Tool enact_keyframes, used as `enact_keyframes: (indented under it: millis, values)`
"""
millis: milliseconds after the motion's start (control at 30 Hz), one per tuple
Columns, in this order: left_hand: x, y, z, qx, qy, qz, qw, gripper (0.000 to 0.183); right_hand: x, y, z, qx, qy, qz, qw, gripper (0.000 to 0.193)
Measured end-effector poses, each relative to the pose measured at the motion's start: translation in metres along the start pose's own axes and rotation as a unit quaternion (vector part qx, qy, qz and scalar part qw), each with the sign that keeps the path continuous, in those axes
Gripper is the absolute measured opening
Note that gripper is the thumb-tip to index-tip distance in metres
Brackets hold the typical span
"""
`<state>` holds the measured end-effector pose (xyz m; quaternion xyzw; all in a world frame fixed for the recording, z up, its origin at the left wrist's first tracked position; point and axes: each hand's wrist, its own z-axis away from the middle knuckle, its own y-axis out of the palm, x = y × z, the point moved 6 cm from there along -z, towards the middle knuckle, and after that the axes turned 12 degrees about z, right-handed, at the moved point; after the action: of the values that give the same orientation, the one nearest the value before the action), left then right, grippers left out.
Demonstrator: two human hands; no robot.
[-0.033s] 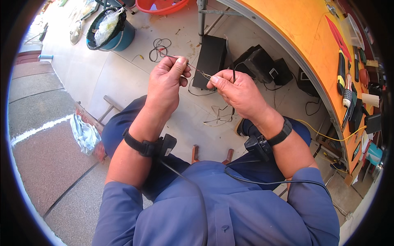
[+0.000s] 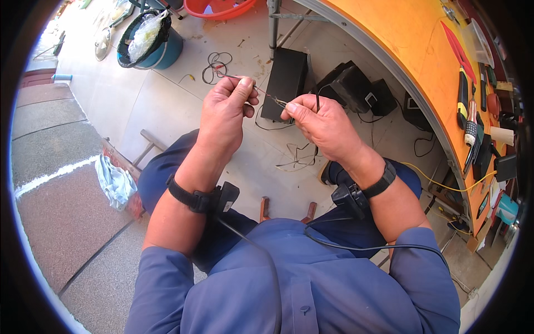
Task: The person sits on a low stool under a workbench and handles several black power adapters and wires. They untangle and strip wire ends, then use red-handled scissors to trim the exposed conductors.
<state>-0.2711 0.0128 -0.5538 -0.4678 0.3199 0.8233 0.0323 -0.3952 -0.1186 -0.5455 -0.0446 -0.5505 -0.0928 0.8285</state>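
In front of my body both hands are raised above the tiled floor. My left hand [image 2: 225, 114] is closed, pinching a thin reddish wire [image 2: 262, 92] between thumb and fingers. My right hand [image 2: 325, 125] is also closed and grips pale thin wires [image 2: 280, 102] whose ends meet the reddish wire between the hands. Whether the two are twisted together or only touching, I cannot tell. A black cable [image 2: 317, 100] passes by my right fingers and hangs below. Beyond the hands stands a black box [image 2: 288, 67], with dark speaker-like boxes [image 2: 351, 86] to its right.
A coiled dark cable [image 2: 211, 71] and loose thin wires [image 2: 297, 158] lie on the floor. At upper left stands a blue bucket [image 2: 169, 50] with a black liner; a red basin [image 2: 225, 11] is farther back. An orange table [image 2: 400, 33] at right carries tools. A cloth [image 2: 114, 181] lies at left.
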Motion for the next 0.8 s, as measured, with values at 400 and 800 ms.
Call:
enact_keyframes:
  millis: [400,800]
  values:
    - [0.013,0.020,0.011,0.095,-0.093,-0.010,0.991,0.014,-0.005,-0.002,0.003,-0.004,-0.009,-0.030,0.999,0.024]
    - [0.009,0.006,0.003,0.049,-0.058,0.029,0.997,0.015,-0.003,0.000,0.001,-0.003,-0.025,0.021,0.999,0.023]
